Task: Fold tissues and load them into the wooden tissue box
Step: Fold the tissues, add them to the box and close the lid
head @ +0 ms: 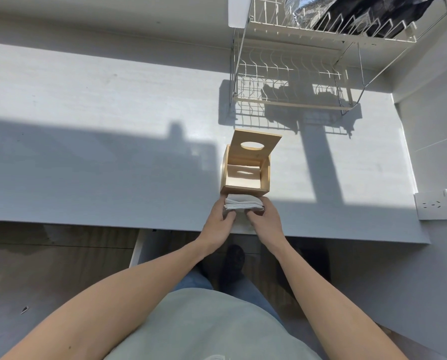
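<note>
A long white table (pixel 100 126) runs across the room, half in sunlight and half under broad shadows. At its far right corner stands a white wire rack (pixel 295 81) with two tiers, the upper one holding something dark and something shiny like foil, too jumbled to make out, and the rack throws a barred shadow over the tabletop. On the wall at the right is a white socket plate (pixel 433 205). Nearer the front edge of the table sits the wooden box (pixel 243 181), its lid (pixel 256 146) swung up and leaning back, an oval hole cut through it; the inside of the box looks bare, with a patch of light on the floor of it. Just in front of the box, touching or nearly touching its near wall, is a small stack of folded white tissues (pixel 244 203). The person standing at the table has both hands on it: the left hand (pixel 218 223) presses in from the left side and the right hand (pixel 265 220) from the right, fingers closed around the stack's edges.
</note>
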